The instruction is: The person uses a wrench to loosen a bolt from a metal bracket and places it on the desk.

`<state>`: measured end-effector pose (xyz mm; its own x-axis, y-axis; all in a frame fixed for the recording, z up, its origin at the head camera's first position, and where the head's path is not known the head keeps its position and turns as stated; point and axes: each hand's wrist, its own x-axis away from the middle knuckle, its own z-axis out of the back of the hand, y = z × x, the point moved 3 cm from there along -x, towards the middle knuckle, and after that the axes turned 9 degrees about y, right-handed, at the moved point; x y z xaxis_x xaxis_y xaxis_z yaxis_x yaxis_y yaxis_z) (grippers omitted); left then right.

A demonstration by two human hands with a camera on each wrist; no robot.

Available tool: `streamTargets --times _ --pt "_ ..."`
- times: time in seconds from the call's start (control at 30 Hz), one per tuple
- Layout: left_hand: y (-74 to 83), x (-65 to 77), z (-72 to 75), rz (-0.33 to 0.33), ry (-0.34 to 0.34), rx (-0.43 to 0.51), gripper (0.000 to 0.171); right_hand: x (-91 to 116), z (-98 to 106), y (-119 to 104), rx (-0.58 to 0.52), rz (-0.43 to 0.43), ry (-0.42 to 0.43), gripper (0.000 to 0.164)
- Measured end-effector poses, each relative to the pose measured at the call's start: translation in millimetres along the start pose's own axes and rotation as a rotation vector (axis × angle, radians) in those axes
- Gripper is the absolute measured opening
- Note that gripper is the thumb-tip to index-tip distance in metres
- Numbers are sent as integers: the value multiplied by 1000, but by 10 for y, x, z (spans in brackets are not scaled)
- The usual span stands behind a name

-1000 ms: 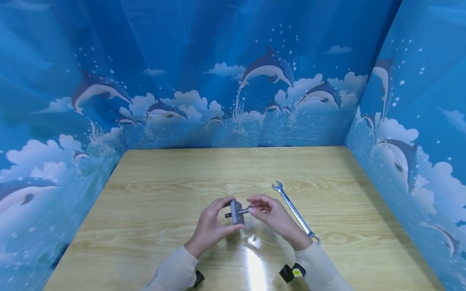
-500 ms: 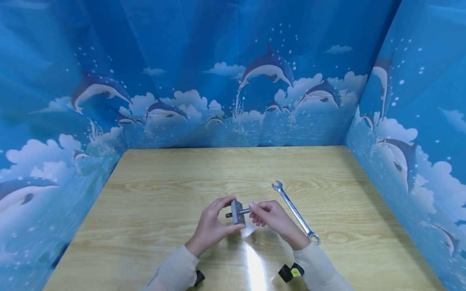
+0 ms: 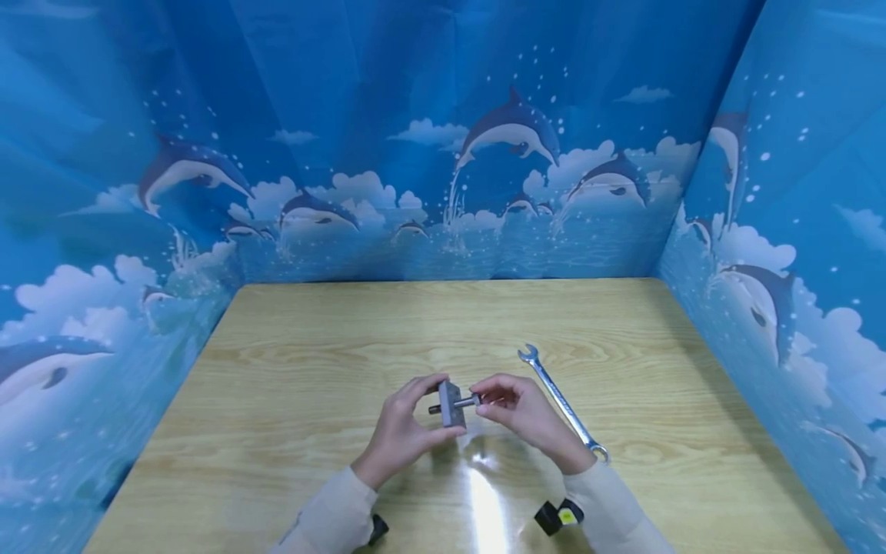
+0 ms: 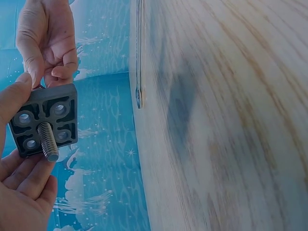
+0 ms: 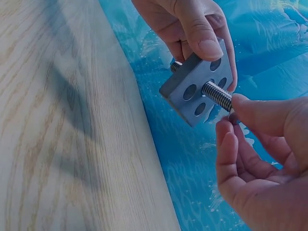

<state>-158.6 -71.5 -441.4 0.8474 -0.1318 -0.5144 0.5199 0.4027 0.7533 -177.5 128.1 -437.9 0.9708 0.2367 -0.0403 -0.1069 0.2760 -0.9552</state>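
Observation:
My left hand grips a square grey plate by its opposite edges, thumb on one side and fingers on the other. Round holes sit near the plate's corners, and its back, facing the left wrist camera, is ribbed. Through the centre runs a threaded bolt, its bare end sticking out of the ribbed side. With thumb and fingertips, my right hand pinches the bolt's head, which these fingers partly hide. Both hands hold the pieces up over the table.
A chrome combination wrench lies slantwise on the wood-grain table, just beyond my right wrist. Blue dolphin-print sheeting walls the table at the back and both sides.
The right fingers shift their grip round the bolt head, the hand rolling one way and then back. The left hand and the plate stay nearly still.

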Motion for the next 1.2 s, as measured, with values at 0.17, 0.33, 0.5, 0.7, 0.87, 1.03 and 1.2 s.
streamTargets --times 0.17,0.33,0.5,0.7,0.87,1.03,1.2 --pt "-9 0 -6 -19 11 0 78 -4 -5 11 -10 1 -8 34" --pt "-16 -3 -10 -63 24 6 79 -11 -8 36 -18 -26 -8 36" --pt "-18 -5 -12 -52 18 3 78 -15 -14 55 -26 -97 -20 42" --pt "-17 4 -16 -45 11 6 77 0 -37 47 -50 -167 -55 47" --pt "-15 8 -19 -51 10 13 77 0 -38 41 -63 -159 -50 41" --pt "-24 13 -17 -45 7 7 76 7 -24 37 -62 -135 -60 36" --pt "-37 24 -15 -70 12 7 75 11 -6 46 -44 -105 -60 30"
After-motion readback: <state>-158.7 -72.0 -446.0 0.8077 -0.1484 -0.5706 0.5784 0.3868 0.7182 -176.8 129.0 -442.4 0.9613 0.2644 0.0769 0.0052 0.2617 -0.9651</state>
